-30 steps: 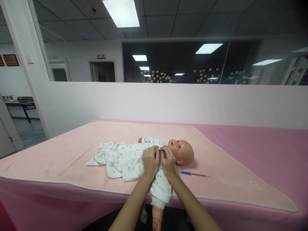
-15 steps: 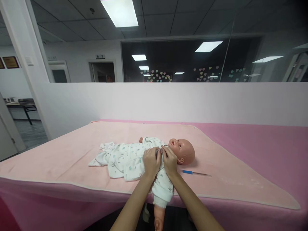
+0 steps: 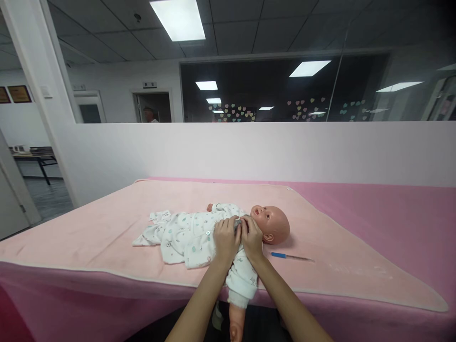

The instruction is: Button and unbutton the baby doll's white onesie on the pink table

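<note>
Doll lies on its back on pink blanket over the worktop. Its near arm hangs off the front edge. L hand & R hand sit side by side on doll's chest, just below its chin. Fingers of both are curled, pinching the collar of doll's white garment. Thin blue-handled tool lies near doll's head on the near side, not touching it.

White doll garment with teal and grey print, pale pink blanket, deeper pink sheet, blue-handled tool.
</note>
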`<state>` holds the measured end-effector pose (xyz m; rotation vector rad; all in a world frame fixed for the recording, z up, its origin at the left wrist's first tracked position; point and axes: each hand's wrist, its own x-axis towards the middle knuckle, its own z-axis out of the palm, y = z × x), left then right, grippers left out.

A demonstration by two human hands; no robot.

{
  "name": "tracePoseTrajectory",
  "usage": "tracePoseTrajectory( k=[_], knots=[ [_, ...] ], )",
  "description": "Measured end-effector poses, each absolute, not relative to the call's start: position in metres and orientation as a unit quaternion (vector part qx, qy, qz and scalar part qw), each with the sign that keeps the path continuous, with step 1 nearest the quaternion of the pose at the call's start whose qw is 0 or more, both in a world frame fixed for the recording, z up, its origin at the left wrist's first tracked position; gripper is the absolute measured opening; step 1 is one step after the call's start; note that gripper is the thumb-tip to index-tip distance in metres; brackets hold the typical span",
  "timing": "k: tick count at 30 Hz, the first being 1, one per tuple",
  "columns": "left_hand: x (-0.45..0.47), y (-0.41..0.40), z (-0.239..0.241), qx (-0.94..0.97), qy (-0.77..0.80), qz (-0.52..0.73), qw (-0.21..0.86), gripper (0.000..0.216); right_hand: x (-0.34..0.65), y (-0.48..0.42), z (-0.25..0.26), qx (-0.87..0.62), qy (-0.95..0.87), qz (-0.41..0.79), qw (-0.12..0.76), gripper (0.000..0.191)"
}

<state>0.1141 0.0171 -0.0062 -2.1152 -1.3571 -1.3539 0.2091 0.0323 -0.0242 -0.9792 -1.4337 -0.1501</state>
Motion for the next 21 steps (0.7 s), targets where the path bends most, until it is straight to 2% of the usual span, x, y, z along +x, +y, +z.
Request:
tracePoseTrajectory(
  k=[7, 21],
  knots=[
    [0.1165, 0.0203, -0.0081, -0.724, -0.481, -0.467, 0.166, 0.02, 0.2073, 0.0277, -0.0196, -0.421, -0.632, -0.051, 0.649, 0.018],
    [0.1172, 0.0222, -0.0071, -0.707, -0.486, -0.493, 0.145, 0.016, 0.2045, 0.0236, -0.0156, -0.413, -0.63, -0.05, 0.656, 0.014]
  ],
)
